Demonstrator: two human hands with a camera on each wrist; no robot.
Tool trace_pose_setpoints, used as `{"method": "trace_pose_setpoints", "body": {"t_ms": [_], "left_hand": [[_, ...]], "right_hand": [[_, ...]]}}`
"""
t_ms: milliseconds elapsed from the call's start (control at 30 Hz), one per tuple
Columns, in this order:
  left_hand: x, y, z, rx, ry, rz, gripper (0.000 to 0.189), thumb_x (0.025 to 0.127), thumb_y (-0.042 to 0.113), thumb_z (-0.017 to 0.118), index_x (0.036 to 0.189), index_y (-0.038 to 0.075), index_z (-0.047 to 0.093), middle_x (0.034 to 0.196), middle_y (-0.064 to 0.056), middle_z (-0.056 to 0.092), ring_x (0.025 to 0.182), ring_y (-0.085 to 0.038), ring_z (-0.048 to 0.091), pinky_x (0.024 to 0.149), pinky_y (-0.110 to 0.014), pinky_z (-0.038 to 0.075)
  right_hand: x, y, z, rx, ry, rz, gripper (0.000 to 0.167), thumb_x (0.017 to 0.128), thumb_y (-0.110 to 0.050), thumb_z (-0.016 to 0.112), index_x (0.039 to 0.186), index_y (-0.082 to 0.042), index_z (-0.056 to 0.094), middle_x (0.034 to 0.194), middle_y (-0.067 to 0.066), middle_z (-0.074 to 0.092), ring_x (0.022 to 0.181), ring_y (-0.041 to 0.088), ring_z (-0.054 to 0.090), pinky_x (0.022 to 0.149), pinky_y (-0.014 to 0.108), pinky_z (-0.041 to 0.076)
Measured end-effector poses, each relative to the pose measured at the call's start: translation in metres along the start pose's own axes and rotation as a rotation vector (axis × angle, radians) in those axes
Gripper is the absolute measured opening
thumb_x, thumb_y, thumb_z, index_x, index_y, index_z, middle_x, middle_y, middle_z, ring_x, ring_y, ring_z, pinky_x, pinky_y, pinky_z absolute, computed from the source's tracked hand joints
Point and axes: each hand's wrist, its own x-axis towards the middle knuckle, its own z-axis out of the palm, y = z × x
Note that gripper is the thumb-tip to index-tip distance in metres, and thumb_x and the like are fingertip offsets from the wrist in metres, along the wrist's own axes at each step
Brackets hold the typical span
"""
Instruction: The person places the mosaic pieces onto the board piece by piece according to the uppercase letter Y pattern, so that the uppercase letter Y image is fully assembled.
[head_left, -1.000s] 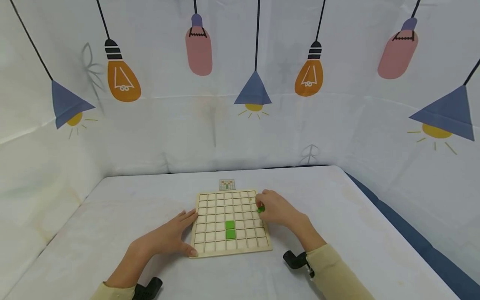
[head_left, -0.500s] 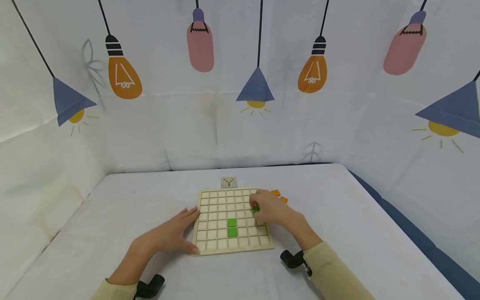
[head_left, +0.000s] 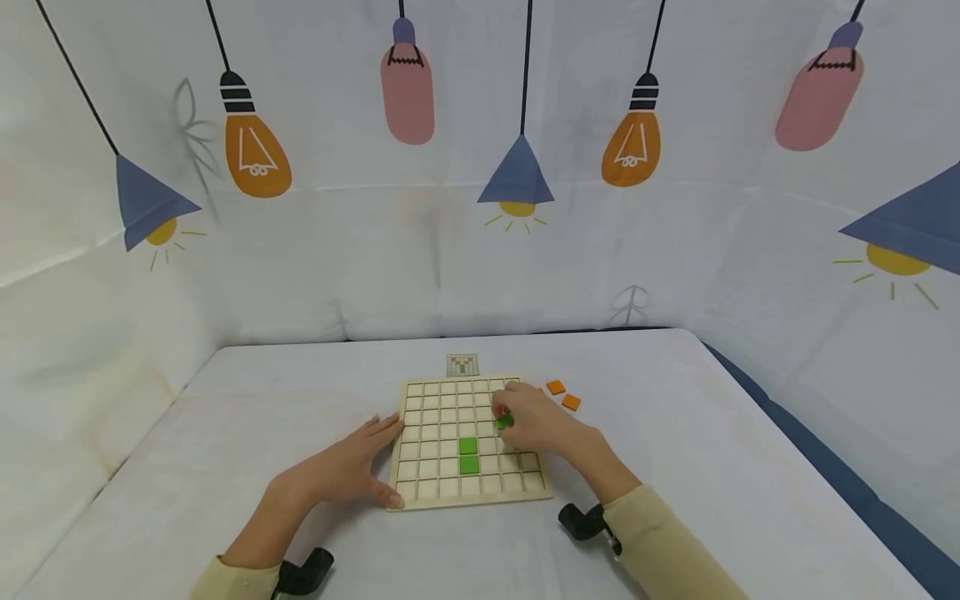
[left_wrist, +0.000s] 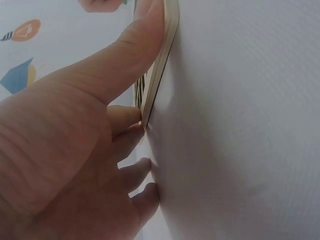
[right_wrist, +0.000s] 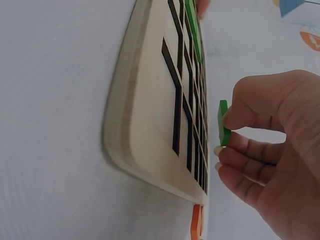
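A light wooden grid board lies on the white table, with two green square tiles set one behind the other in its cells. My left hand rests along the board's left edge, thumb at the near corner and the straight fingers spread along the side. Over the right part of the board, my right hand pinches another green tile between thumb and fingers. In the right wrist view this tile is held on edge, just above the grid surface.
Orange tiles lie on the table beyond the right hand, one partly hidden by it. A small printed pattern card lies behind the board. A white cloth wall with printed lamps stands behind the table.
My right hand has moved left over the board with the green tile, uncovering orange tiles to its right. My left hand stays at the board's edge.
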Motion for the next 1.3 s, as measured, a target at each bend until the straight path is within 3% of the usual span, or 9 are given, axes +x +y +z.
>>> {"method": "trace_pose_setpoints", "body": {"t_ms": [600,1300], "left_hand": [[-0.001,-0.001,0.001,-0.015,-0.004,0.0,0.12,0.064,0.057,0.085,0.158,0.01,0.027,0.168,-0.006,0.019,0.155,-0.041,0.007,0.12,-0.064,0.017],[-0.002,0.0,0.0,-0.004,0.001,0.015,0.119,0.065,0.055,0.086,0.157,0.009,0.028,0.167,-0.008,0.02,0.154,-0.043,0.009,0.119,-0.064,0.019]], "right_hand": [[0.011,-0.008,0.009,0.048,-0.036,-0.054,0.017,0.08,-0.003,0.06,0.09,-0.017,0.06,0.087,-0.002,0.052,0.077,0.013,0.044,0.064,0.024,0.038],[0.022,-0.022,0.014,0.032,-0.042,-0.126,0.018,0.079,-0.002,0.062,0.092,-0.015,0.061,0.086,-0.003,0.052,0.075,0.011,0.042,0.064,0.022,0.035]]}}
